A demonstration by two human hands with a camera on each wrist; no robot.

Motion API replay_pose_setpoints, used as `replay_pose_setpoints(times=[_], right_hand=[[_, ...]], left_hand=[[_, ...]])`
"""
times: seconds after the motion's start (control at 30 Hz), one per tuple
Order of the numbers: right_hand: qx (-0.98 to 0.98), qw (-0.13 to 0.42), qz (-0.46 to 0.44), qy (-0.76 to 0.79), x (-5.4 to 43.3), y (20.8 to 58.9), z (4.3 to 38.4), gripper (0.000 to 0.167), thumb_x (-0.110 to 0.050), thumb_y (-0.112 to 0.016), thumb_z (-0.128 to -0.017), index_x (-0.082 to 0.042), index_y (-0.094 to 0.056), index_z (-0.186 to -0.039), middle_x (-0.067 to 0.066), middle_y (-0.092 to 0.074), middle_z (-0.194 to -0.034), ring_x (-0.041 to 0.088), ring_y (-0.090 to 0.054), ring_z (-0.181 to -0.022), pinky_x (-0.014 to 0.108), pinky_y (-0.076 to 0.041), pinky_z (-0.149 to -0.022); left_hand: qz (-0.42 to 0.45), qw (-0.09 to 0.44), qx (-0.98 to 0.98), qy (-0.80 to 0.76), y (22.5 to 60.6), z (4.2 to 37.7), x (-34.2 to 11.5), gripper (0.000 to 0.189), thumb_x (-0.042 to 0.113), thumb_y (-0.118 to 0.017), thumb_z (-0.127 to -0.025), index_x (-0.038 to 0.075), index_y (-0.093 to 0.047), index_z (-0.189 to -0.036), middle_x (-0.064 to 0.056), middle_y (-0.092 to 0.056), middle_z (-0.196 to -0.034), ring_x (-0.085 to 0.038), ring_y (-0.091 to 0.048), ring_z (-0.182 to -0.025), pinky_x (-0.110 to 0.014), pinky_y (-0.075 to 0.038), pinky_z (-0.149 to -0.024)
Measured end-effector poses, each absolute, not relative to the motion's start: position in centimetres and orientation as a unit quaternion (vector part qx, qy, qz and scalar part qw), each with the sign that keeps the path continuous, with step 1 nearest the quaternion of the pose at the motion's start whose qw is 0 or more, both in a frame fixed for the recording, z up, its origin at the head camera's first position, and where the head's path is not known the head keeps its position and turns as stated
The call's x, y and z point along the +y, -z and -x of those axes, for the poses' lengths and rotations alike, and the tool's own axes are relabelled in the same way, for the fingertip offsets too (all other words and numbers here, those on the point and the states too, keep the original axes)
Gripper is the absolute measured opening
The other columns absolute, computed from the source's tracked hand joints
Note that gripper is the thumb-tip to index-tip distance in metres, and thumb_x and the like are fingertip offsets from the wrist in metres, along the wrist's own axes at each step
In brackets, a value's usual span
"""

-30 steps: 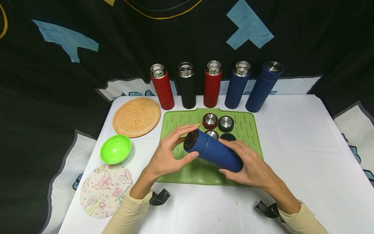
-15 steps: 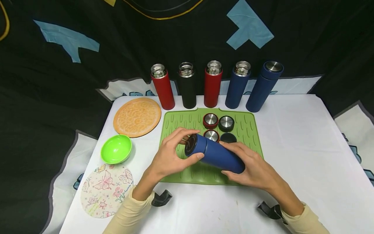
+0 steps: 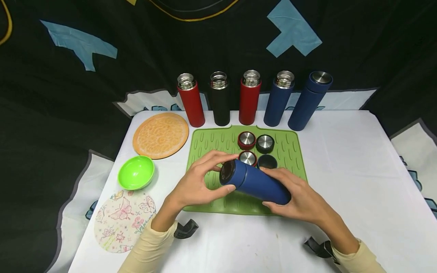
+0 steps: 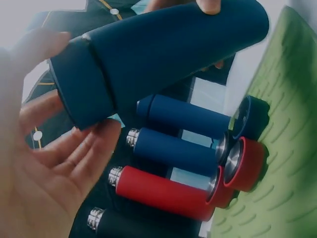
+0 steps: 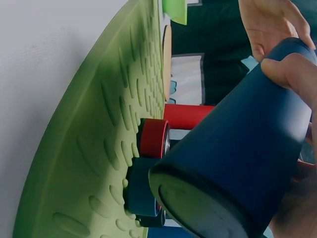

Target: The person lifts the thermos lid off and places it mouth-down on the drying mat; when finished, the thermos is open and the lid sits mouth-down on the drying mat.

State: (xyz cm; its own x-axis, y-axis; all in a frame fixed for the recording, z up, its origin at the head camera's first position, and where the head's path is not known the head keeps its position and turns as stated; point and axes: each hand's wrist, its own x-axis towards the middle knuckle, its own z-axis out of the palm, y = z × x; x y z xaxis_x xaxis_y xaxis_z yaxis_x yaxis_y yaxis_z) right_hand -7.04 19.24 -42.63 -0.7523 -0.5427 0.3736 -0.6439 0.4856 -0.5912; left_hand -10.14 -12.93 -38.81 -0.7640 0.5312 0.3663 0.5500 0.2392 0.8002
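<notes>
A blue thermos bottle [image 3: 264,185] is held aslant over the green ridged mat [image 3: 211,138], its capped end raised toward the left. My right hand [image 3: 302,194] grips the body near the base; the recessed bottom shows in the right wrist view. At the other end, my left hand [image 3: 201,182] has thumb and fingers round the blue cap [image 4: 81,87], just past the seam. Behind the bottle on the mat sit two red lids [image 3: 246,140], a black lid [image 3: 265,143] and a blue lid [image 3: 267,162] with its dark hollow facing up.
Along the back stand a red bottle [image 3: 191,104], a black one [image 3: 220,104], another red one [image 3: 249,102] and a blue one [image 3: 279,104], all uncapped. A capped blue bottle [image 3: 308,104] ends the row. To the left lie an orange round mat [image 3: 160,134], a green bowl [image 3: 135,173] and a butterfly-print placemat [image 3: 124,222].
Over the last second the bottle has shifted slightly right and toward me, with both hands still on it. The lids and standing bottles keep their places.
</notes>
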Motion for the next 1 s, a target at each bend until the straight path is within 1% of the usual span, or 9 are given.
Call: replay_pose_setpoints(times=[0.13,0.3,0.4,0.53,0.67,0.73,0.8,0.9,1.0], right_hand=[[-0.865,0.077,-0.347,-0.355,19.16,42.65,7.0,0.098,-0.023,-0.1,-0.073,-0.017,-0.053,-0.159,0.009,-0.064,-0.142,0.02,-0.066,-0.115,0.044,-0.063,-0.085],[-0.862,0.063,-0.338,-0.372,19.24,42.69,6.91,0.098,-0.023,-0.1,-0.073,-0.017,-0.052,-0.159,0.007,-0.064,-0.143,0.019,-0.066,-0.115,0.044,-0.062,-0.084],[-0.857,0.053,-0.332,-0.39,19.3,42.76,6.81,0.098,-0.023,-0.1,-0.074,-0.019,-0.052,-0.16,0.005,-0.064,-0.144,0.019,-0.065,-0.117,0.044,-0.062,-0.085],[-0.851,0.055,-0.338,-0.399,19.25,42.97,6.72,0.096,-0.025,-0.099,-0.074,-0.018,-0.053,-0.159,0.004,-0.064,-0.145,0.019,-0.066,-0.119,0.043,-0.062,-0.086],[-0.851,0.071,-0.347,-0.388,19.17,43.19,6.69,0.094,-0.026,-0.099,-0.075,-0.016,-0.054,-0.158,0.006,-0.065,-0.142,0.019,-0.066,-0.116,0.043,-0.063,-0.085],[-0.853,0.075,-0.346,-0.385,19.17,43.26,6.67,0.095,-0.026,-0.098,-0.076,-0.016,-0.053,-0.158,0.005,-0.065,-0.141,0.018,-0.066,-0.115,0.043,-0.063,-0.084],[-0.852,0.074,-0.345,-0.386,19.16,43.34,6.69,0.095,-0.026,-0.098,-0.076,-0.016,-0.052,-0.159,0.006,-0.065,-0.14,0.018,-0.066,-0.115,0.043,-0.063,-0.084],[-0.85,0.072,-0.344,-0.393,19.13,43.38,6.74,0.096,-0.024,-0.098,-0.076,-0.015,-0.052,-0.159,0.006,-0.065,-0.14,0.019,-0.067,-0.115,0.044,-0.063,-0.084],[-0.848,0.066,-0.342,-0.4,19.1,43.4,6.81,0.097,-0.023,-0.099,-0.074,-0.015,-0.052,-0.159,0.006,-0.065,-0.14,0.02,-0.067,-0.115,0.044,-0.063,-0.085]], left_hand=[[0.311,0.007,-0.813,0.493,38.73,9.95,-12.56,0.06,0.028,-0.085,-0.087,0.013,-0.065,-0.142,0.0,-0.065,-0.131,-0.016,-0.064,-0.114,-0.034,-0.063,-0.089],[0.351,-0.015,-0.764,0.542,38.61,10.3,-12.92,0.073,0.014,-0.088,-0.086,0.01,-0.057,-0.152,-0.006,-0.058,-0.151,-0.024,-0.057,-0.137,-0.04,-0.059,-0.103],[0.403,-0.027,-0.722,0.562,38.55,10.67,-13.23,0.073,0.002,-0.085,-0.085,0.006,-0.057,-0.153,-0.01,-0.055,-0.157,-0.029,-0.054,-0.143,-0.044,-0.055,-0.109],[0.415,-0.017,-0.72,0.556,38.77,10.71,-13.34,0.067,0.001,-0.085,-0.084,0.005,-0.064,-0.147,-0.012,-0.059,-0.151,-0.029,-0.058,-0.138,-0.043,-0.058,-0.104],[0.365,0.007,-0.769,0.525,39.03,10.37,-13.1,0.064,0.015,-0.089,-0.084,0.013,-0.067,-0.144,-0.005,-0.065,-0.14,-0.021,-0.064,-0.124,-0.037,-0.063,-0.091],[0.348,0.006,-0.784,0.513,39.07,10.31,-12.98,0.066,0.021,-0.088,-0.085,0.016,-0.065,-0.147,-0.002,-0.065,-0.139,-0.019,-0.063,-0.123,-0.036,-0.063,-0.09],[0.348,-0.004,-0.781,0.519,39.01,10.32,-12.96,0.071,0.021,-0.088,-0.086,0.016,-0.061,-0.151,-0.002,-0.062,-0.143,-0.019,-0.062,-0.128,-0.037,-0.062,-0.095],[0.382,-0.02,-0.749,0.541,38.93,10.57,-13.14,0.078,0.011,-0.088,-0.084,0.012,-0.057,-0.155,-0.006,-0.057,-0.153,-0.025,-0.057,-0.14,-0.042,-0.057,-0.107],[0.424,-0.017,-0.718,0.553,38.85,10.87,-13.24,0.077,0.001,-0.088,-0.082,0.007,-0.059,-0.153,-0.012,-0.056,-0.156,-0.03,-0.055,-0.143,-0.046,-0.052,-0.114]])
